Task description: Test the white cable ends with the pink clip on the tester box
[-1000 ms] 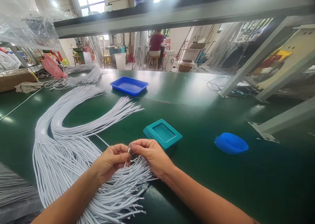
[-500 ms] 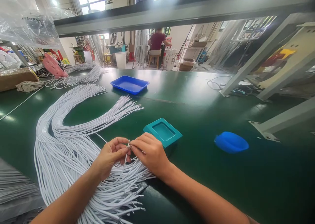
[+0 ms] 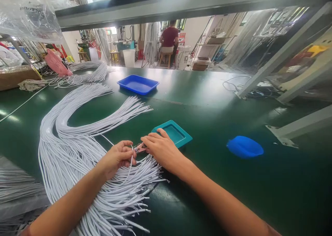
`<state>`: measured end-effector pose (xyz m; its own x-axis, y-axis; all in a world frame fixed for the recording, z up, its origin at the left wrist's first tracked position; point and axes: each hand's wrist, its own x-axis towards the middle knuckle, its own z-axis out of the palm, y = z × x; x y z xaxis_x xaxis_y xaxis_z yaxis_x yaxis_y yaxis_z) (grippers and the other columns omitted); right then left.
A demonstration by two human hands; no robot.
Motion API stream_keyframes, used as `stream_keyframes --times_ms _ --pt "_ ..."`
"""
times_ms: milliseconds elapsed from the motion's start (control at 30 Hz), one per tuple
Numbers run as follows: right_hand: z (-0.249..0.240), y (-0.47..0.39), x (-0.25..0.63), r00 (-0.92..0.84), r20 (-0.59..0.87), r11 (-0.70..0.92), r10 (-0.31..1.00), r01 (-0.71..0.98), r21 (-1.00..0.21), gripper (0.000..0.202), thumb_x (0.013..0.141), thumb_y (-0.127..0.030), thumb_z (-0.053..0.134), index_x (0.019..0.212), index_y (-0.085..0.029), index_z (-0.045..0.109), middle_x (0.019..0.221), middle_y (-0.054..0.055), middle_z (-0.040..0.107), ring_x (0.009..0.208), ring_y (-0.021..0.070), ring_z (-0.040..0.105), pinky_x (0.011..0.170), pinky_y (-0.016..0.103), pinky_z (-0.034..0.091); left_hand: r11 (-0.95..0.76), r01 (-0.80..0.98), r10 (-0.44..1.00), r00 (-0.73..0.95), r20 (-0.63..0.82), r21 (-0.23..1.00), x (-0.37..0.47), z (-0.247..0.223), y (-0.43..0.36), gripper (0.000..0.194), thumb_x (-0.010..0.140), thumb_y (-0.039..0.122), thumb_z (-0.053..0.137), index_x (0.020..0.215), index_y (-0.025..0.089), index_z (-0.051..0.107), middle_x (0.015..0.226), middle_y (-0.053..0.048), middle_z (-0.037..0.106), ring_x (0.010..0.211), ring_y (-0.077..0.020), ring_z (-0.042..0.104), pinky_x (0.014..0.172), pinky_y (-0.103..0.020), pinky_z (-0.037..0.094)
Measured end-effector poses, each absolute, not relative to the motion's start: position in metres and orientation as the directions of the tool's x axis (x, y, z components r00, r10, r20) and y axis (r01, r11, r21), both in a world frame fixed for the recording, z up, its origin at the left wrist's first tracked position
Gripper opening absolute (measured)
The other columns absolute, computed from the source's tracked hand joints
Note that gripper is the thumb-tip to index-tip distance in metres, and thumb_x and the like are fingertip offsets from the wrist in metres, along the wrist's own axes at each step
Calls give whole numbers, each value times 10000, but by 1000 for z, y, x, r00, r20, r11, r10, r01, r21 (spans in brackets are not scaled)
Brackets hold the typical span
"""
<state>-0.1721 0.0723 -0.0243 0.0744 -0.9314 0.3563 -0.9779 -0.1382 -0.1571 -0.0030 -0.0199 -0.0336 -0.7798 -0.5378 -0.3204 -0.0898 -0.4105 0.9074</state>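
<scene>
In the head view, the change is at the fingertips: where bare fingers of both hands met at the strand half a second ago, small pliers (image 3: 141, 148) now show in the right hand (image 3: 164, 148), their nose at the strand, so a tool now works there instead. The left hand (image 3: 116, 159) pinches that single white cable (image 3: 131, 155) near its upright end; the right hand is closed around the pliers' handles. Whether the nose bites the cable, I cannot tell. Beneath and left of the hands, a thick bundle of white cables (image 3: 64, 163) curves over the green tabletop (image 3: 207, 184), many ends fanned near and right. Just beyond the right hand sits a teal tray (image 3: 188, 138), with a blue tray (image 3: 138, 88) farther off and a blue object (image 3: 245, 147) to the right.
</scene>
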Motion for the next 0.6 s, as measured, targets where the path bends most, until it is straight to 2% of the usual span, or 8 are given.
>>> stream_keyframes --times_ms 100,267,400,600 --pt "-28 71 -174 152 273 -173 -950 -983 -56 208 840 -84 453 996 -157 569 884 63 651 905 191 548 986 428 204 -477 -132 -515 -759 -398 869 -4 -37 -22 344 696 161 644 974 142 442 696 -20 597 566 -117 591 466 -180 395" --pt "-31 68 -173 220 284 -223 -933 -975 20 193 871 -125 406 930 -131 590 827 79 632 835 188 528 879 337 308 -517 -165 -504 -734 -455 840 -7 -35 -20 335 678 137 649 946 133 448 679 -37 616 546 -121 597 478 -191 415" --pt "-32 67 -175 285 269 -264 -920 -958 113 229 880 -119 366 847 -106 591 750 88 604 754 190 501 838 324 333 -538 -206 -497 -705 -506 817 -10 -33 -18 297 669 113 647 905 124 468 651 -35 612 530 -118 595 489 -196 433" --pt "-32 67 -177 314 252 -295 -915 -949 112 239 885 -128 358 827 -112 589 743 90 606 744 189 497 830 323 352 -517 -243 -466 -725 -508 821 -11 -41 -23 239 678 142 645 885 102 533 704 -63 622 571 -124 613 488 -185 444"
